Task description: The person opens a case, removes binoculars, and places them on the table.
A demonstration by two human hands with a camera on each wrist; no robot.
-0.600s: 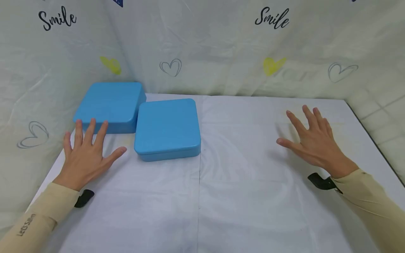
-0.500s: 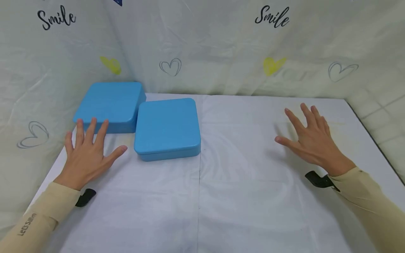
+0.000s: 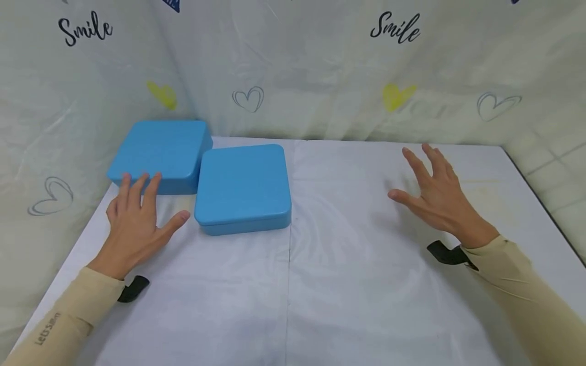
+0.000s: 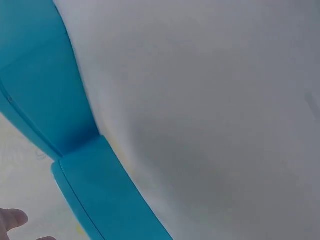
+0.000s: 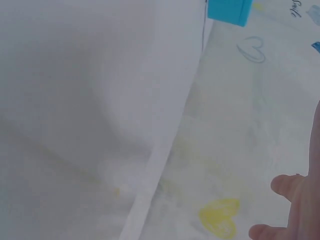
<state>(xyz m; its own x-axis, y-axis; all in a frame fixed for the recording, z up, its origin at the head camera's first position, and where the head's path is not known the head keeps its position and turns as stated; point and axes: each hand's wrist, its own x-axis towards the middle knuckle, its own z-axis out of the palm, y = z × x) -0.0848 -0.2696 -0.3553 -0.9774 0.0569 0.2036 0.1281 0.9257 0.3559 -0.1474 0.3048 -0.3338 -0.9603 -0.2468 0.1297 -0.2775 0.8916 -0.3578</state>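
Observation:
Two blue lidded boxes lie side by side on the left half of the table. The rear box point(image 3: 160, 147) sits at the far left corner, and the front box point(image 3: 242, 188) stands at its right, a bit nearer. My left hand point(image 3: 137, 229) is spread over the cloth, its fingertips overlapping the near side of the rear box in the head view; whether they touch it I cannot tell. Above the right part of the table hovers my right hand point(image 3: 437, 198), fingers apart and holding nothing. In the left wrist view, both boxes show, with a fingertip point(image 4: 14, 218) at the lower left.
A white cloth point(image 3: 357, 284) with a centre crease covers the table. Behind it and at the sides hangs a pale curtain point(image 3: 316, 66) printed with hearts and "Smile". The table's right edge point(image 3: 545, 203) runs beside the right arm.
The right hand has moved left and slightly away from me. My left hand has shifted a little to the right, its fingers drawn closer together. Both boxes stay in place.

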